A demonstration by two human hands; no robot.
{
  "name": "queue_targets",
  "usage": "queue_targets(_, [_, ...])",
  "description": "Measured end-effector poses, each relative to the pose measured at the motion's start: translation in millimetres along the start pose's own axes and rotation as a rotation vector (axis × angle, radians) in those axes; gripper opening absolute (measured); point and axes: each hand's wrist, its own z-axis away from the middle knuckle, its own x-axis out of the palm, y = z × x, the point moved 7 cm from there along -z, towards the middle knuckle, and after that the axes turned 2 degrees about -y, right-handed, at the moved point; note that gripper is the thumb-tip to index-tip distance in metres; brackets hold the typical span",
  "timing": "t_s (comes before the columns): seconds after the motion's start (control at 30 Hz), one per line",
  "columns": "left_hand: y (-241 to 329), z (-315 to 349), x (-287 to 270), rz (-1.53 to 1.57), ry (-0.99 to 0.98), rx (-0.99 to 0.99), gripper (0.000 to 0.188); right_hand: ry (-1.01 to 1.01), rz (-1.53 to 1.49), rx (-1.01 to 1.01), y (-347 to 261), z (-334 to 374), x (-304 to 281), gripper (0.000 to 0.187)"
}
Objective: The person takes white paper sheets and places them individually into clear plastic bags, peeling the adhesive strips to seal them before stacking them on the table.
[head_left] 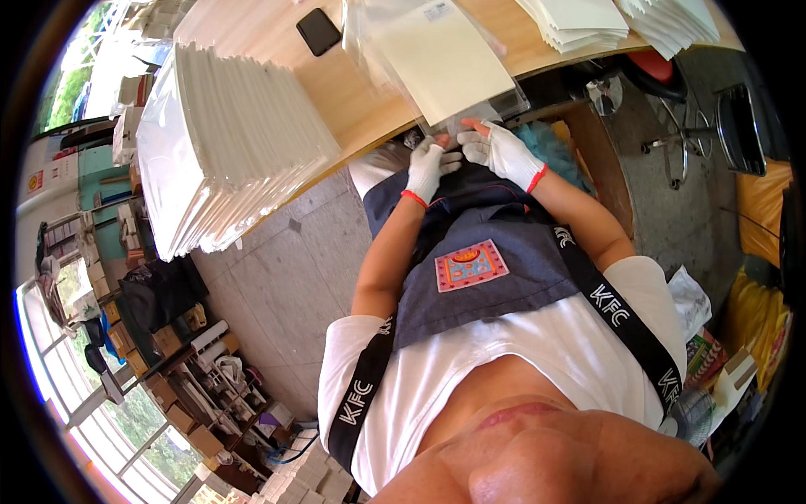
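Observation:
A cream-white sheet [441,63] lies at the table's front edge in a clear plastic bag [514,102], whose near end reaches past the edge toward me. Both my hands wear white gloves with red cuffs and bare fingertips. My left hand [426,168] is closed, its thumb and fingertips at the bag's near end. Close beside it on the right, my right hand [502,154] has its fingers bent, with thumb and forefinger against the same clear plastic. The exact contact of the fingertips is partly hidden.
A tall leaning stack of white sheets in clear bags [243,143] stands on the table's left. A black phone [318,32] lies beyond it. More white sheets [575,21] are piled at the far right. Under the table is a brown box [609,155]; a chair [739,130] stands to the right.

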Motion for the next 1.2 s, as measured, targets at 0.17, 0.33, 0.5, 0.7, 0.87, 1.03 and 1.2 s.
queue_targets(0.17, [25,11,-26,-0.258,0.018,0.162,0.023,-0.075,1.158,-0.111,-23,13,49,0.021])
queue_targets(0.33, [26,14,-24,-0.221,-0.039,0.107,0.021,-0.128,2.042,-0.695,-9,-5,87,0.017])
queue_targets(0.5, [25,6,-29,-0.227,-0.037,0.165,0.018,-0.205,2.184,-0.671,-2,-16,93,0.015])
queue_targets(0.7, [20,20,-42,-0.234,0.038,0.131,0.026,0.229,0.538,-0.411,-114,25,-31,0.009])
queue_targets(0.87, [37,29,-37,-0.452,-0.028,0.221,0.022,0.545,2.459,0.358,-140,95,-234,0.034])
queue_targets(1.03, [96,68,5,-1.547,0.241,1.398,0.045,0.400,2.259,0.495,-107,90,-228,0.028])
queue_targets(1.2, [100,58,39,-1.606,-0.085,1.487,0.045,0.122,2.129,-1.328,-138,68,25,0.030])
